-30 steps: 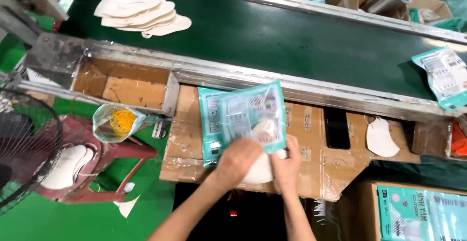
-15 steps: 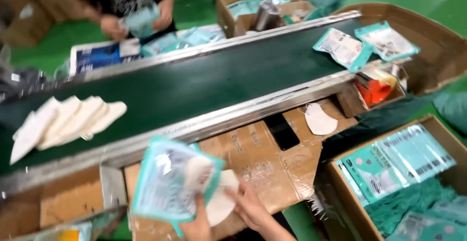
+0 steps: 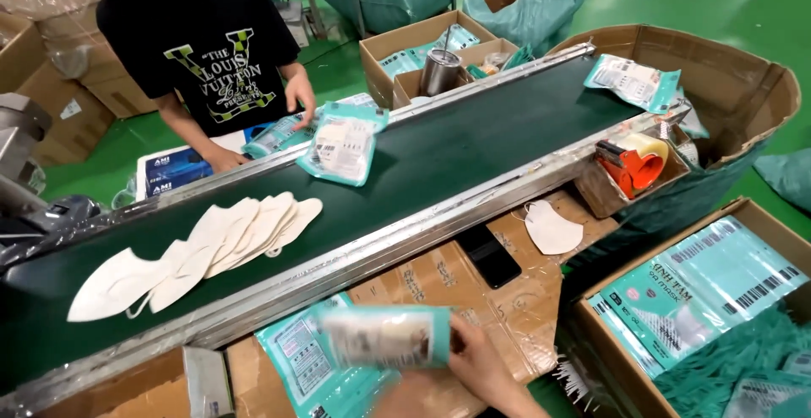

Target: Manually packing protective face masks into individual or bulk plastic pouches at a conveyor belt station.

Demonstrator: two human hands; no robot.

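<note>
My right hand (image 3: 480, 366) grips the right end of a blurred teal mask packet (image 3: 384, 336), held flat just above the cardboard worktop (image 3: 439, 279). Only a sliver of my left hand (image 3: 410, 394) shows at the bottom edge under that packet, and its grip is unclear. A second teal packet (image 3: 300, 367) lies on the cardboard below. Several white masks (image 3: 211, 249) lie fanned on the dark green conveyor belt (image 3: 473, 152) beyond.
Across the belt a person in a black T-shirt (image 3: 211, 55) handles packets; one packet (image 3: 342, 148) lies on the belt, another (image 3: 629, 80) at its far end. A black phone (image 3: 490, 256), loose white mask (image 3: 551, 228), orange tape dispenser (image 3: 629, 165) and box of packets (image 3: 701, 291) sit right.
The packet I held upright is now lower and flat over the cardboard. The view has swung, and a packet now lies on the belt by the other person.
</note>
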